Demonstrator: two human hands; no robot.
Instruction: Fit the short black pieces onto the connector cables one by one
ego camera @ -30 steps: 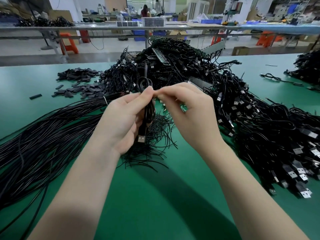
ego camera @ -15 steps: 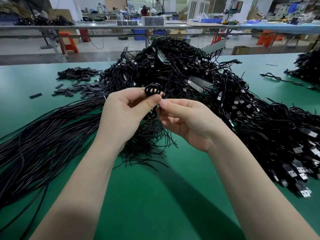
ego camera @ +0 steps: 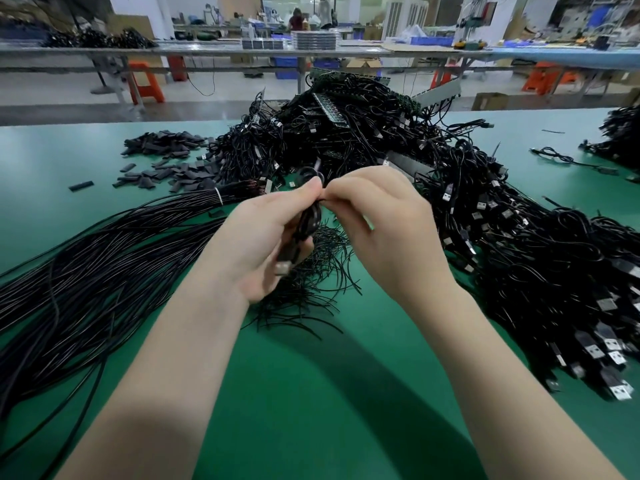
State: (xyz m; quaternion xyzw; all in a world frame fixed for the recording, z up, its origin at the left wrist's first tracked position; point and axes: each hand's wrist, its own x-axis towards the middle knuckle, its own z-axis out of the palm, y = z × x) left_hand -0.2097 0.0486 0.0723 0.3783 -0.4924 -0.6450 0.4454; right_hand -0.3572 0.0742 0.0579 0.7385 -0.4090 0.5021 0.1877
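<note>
Left hand: raised above the tabletop, fingers curled round a coiled connector cable; thumb tip pressed to the top of the coil.
Right hand: level with the left hand and touching it at the fingertips; thumb and forefinger pinch at the top of the coil. What lies between the pinching fingers is too small and blurred to tell.
Connector cable: held upright in the left palm, a small loop showing above the thumb, its metal plug hanging at the lower end of the coil.
Short black pieces: a loose heap on the tabletop, well to the left of the hands and farther from the viewer; one stray piece lies apart, left of the heap.
Straight cable bundle: long black cables fanned across the tabletop left of the hands, bound near the far end by a pale tie.
Loose thin wires: a tangle on the tabletop directly beneath the hands.
Large cable pile: behind and right of the hands, many plugs showing along its right side.
Second, smaller pile: at the right edge, well apart from the hands.
</note>
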